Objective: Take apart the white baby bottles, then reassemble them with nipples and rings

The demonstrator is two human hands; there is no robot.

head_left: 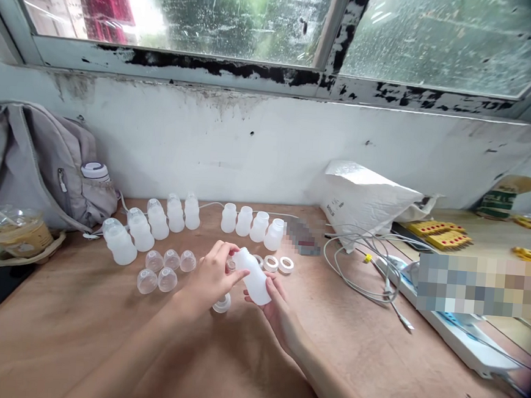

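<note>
My right hand (278, 301) is closed around the lower body of a frosted white baby bottle (257, 284), which tilts with its neck up to the left. At the neck, the fingers and thumb of my left hand (216, 272) close on the bottle's top end; whether a small part is also pinched there I cannot make out. Just below my left hand lies a translucent, ring-shaped bottle part (221, 304), partly covered. Several clear dome caps (168, 279) sit left of my left hand. Beyond my right hand are white collar rings (286, 265), some hidden behind the bottle.
Capped bottles (139, 229) stand in a slanting row at the left; uncapped bottles (244, 223) line up near the wall. Loose cables (360, 280) and a power strip (461, 343) lie right, before a white bag (362, 197). A backpack (33, 162) and iced drink (14, 231) are left.
</note>
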